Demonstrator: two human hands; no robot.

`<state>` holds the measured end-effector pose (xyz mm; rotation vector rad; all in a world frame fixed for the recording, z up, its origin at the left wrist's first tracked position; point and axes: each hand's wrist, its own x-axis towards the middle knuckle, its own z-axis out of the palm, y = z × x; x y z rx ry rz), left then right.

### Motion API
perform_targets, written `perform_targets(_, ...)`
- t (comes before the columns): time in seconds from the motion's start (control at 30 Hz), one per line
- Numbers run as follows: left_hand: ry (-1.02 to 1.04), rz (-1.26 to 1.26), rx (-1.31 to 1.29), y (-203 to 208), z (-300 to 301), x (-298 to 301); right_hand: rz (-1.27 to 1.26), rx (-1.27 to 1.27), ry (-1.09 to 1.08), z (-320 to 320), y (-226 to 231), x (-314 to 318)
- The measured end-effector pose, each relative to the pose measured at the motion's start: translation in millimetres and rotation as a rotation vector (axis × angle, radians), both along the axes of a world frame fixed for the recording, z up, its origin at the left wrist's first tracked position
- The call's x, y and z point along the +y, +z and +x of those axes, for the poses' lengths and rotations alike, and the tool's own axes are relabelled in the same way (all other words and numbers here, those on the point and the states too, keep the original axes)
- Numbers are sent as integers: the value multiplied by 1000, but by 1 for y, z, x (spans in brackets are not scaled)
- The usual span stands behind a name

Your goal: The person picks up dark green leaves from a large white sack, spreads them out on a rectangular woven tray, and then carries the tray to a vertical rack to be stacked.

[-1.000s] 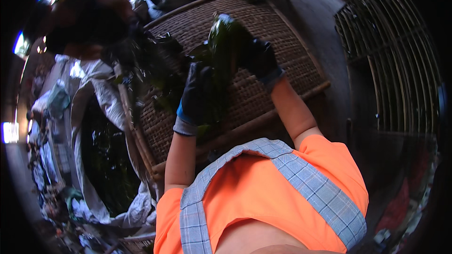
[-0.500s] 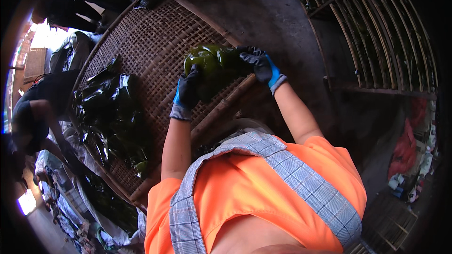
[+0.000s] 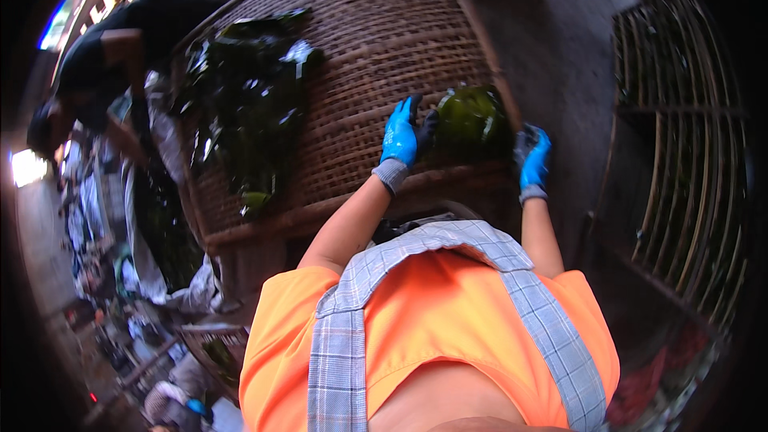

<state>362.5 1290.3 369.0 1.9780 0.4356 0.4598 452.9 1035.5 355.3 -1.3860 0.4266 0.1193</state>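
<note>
A bundle of broad, glossy green leaves [image 3: 472,116] lies at the near right corner of a large woven bamboo tray [image 3: 376,40]. My left hand [image 3: 404,134], in a blue and black glove, is at the left side of the bundle, its fingers stretched and apart. At the other end, by the tray's right rim, my right hand [image 3: 532,158] has its gloved fingers curled at the leaf ends. Its fingertips are dark and slightly blurred. A larger pile of dark, shiny leaves [image 3: 252,96] sits on the left part of the tray.
To the left a person in dark clothes [image 3: 104,64] bends down beside the tray. Slatted racks [image 3: 688,184] with green between the bars stand on the right. Red material [image 3: 640,384] lies at the lower right, and clutter [image 3: 144,328] at the lower left.
The view has turned and shifted, so tray and racks sit differently. My left hand has opened from its hold on the leaf bundle, which now rests by the tray's right rim.
</note>
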Motion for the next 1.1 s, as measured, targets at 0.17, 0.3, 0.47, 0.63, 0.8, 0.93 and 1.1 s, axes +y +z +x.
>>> perform_targets(0.17, 472, 633, -41, 29, -69, 142, -462, -243, 418, -13, 32, 47)
perform_targets(0.3, 770, 780, 458, -6, -83, 238, -450, -481, 650, -18, 54, 114)
perform_targets(0.47, 974, 211, 384, -32, -68, 316, -430, -546, 795, -34, 82, 164)
perform_targets(0.63, 597, -999, -675, -47, -124, 373, -326, -419, 862, -45, 88, 175)
perform_targets(0.8, 474, -962, -711, 57, -112, 272, 88, -244, 938, -45, 113, 214)
perform_targets(0.93, 325, -642, -411, 88, -87, 153, 499, 98, 1210, -69, 117, 282)
perform_targets(1.1, -58, 408, -5, 56, -115, 99, 710, 333, 1120, -74, 47, 294)
